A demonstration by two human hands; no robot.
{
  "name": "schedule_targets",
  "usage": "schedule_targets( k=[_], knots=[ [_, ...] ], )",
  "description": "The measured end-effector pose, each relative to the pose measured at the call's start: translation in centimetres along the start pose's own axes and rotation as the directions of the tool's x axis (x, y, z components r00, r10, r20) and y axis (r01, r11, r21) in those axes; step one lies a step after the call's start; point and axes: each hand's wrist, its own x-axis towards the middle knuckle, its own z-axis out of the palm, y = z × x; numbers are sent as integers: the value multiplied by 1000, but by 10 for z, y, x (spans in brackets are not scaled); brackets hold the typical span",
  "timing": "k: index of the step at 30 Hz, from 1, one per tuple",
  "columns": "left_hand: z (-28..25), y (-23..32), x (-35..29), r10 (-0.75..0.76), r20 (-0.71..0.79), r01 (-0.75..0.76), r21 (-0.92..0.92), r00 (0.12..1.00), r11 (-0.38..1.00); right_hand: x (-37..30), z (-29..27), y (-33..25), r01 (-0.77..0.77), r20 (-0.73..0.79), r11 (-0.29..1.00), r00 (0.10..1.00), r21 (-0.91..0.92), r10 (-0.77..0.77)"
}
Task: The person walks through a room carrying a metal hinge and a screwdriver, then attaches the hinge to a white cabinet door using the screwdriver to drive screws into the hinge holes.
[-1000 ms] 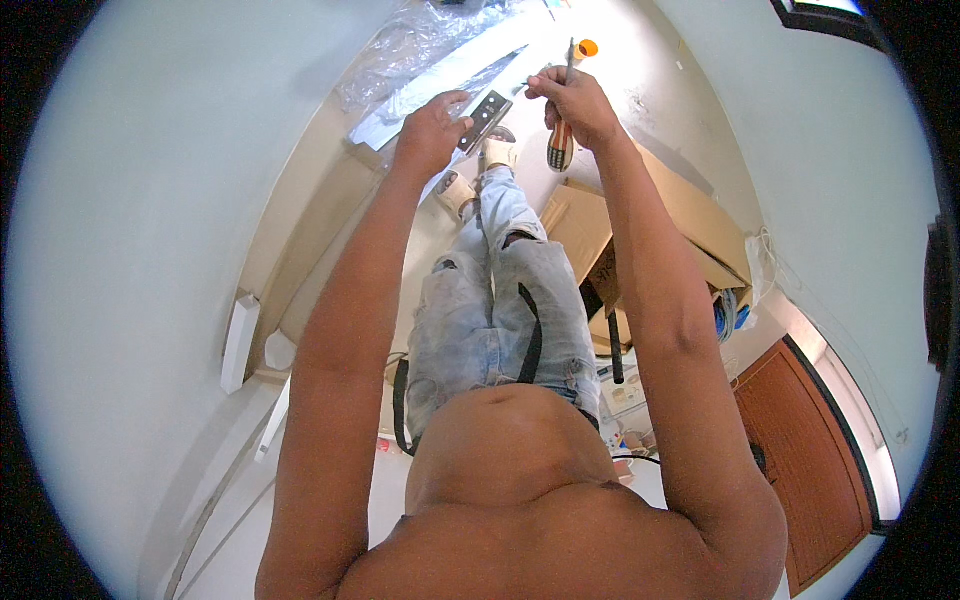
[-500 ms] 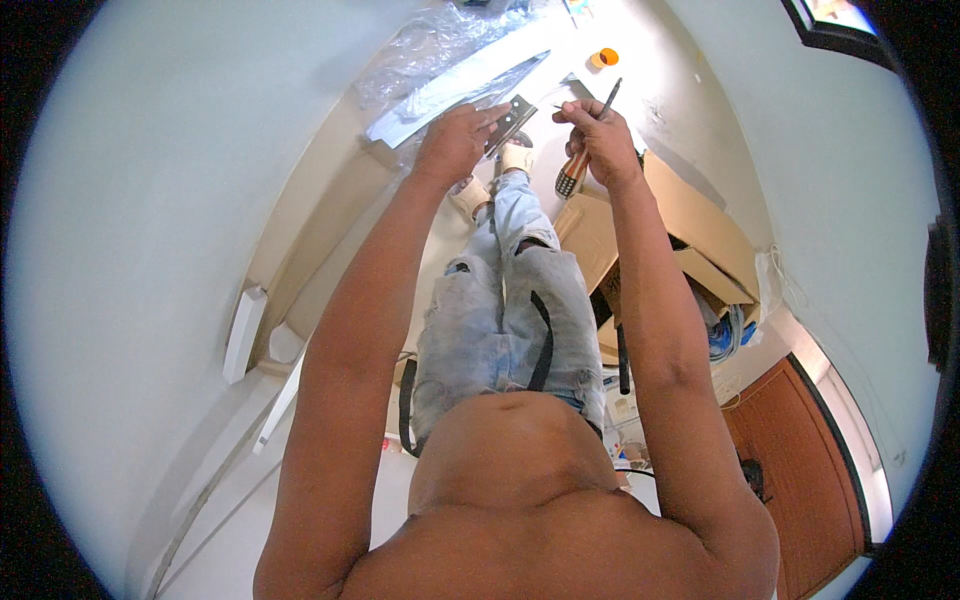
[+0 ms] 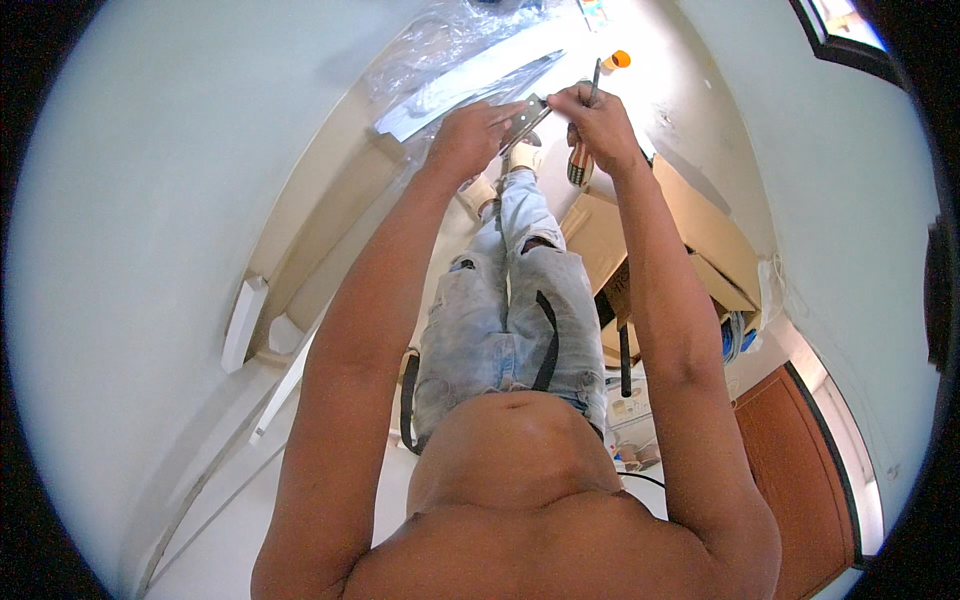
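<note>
My left hand (image 3: pixel 468 138) is closed on a metal door hinge (image 3: pixel 528 118), a flat plate with screw holes, held out in front of me above my feet. My right hand (image 3: pixel 604 130) grips a screwdriver (image 3: pixel 579 164); its orange-and-black handle hangs below the palm and its dark shaft points up past the knuckles. The right thumb and forefinger come together at the hinge's right end. Whether they pinch some small piece there is too blurred to tell.
Clear plastic wrapping (image 3: pixel 430 45) and a long white panel (image 3: pixel 470 85) lie on the floor ahead. An orange cup-like container (image 3: pixel 618 60) stands beyond my right hand. Opened cardboard boxes (image 3: pixel 705 235) are at my right, a brown door (image 3: pixel 800 470) behind them. A white post piece (image 3: pixel 243 320) leans left.
My right hand has moved left to the hinge, its fingertips now at the hinge's end. The screwdriver has swung more upright. The left hand and hinge have shifted slightly right.
</note>
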Motion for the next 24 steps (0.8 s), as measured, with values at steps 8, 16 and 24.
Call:
schedule_targets(
  k=[8, 16, 24],
  knots=[
    [6, -8, 0, 21, -40, -21, -17, 999, 1000, 14, 7, -7, -38, 45, 979, 998, -198, 48],
    [13, -15, 1, 41, -47, -37, 76, 998, 996, 14, 7, -2, -85, 23, 991, 996, -106, 88],
    [9, -11, -1, 11, -39, -9, 36, 999, 999, 13, 7, -2, -72, 18, 993, 997, -96, 74]
  ],
)
